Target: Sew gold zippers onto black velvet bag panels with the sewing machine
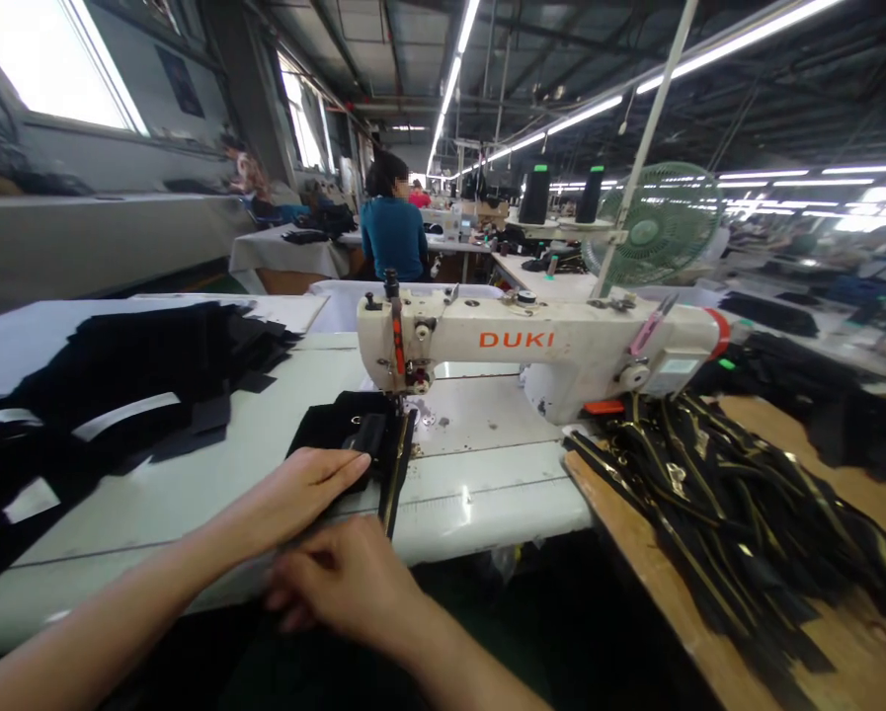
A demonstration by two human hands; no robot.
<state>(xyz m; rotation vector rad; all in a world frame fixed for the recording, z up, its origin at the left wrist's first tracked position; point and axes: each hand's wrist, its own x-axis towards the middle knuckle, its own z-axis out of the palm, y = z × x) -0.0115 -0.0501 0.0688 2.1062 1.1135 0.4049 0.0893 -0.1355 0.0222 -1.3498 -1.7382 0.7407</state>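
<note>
Right hand (345, 583) up close, curled at table (191, 474) edge, grip impossible to tell; left hand (305, 491) flat, pressing black fabric (328, 423) by sewing machine (531, 346).

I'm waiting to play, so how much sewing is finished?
Done: I can't pick out any finished pile. In hand: one black piece and a zipper lie under the needle of the machine; the left hand presses flat on the piece, the right hand is at the table edge. Left: probably lots, judging by the zipper pile and the stack of black cutouts.
</note>
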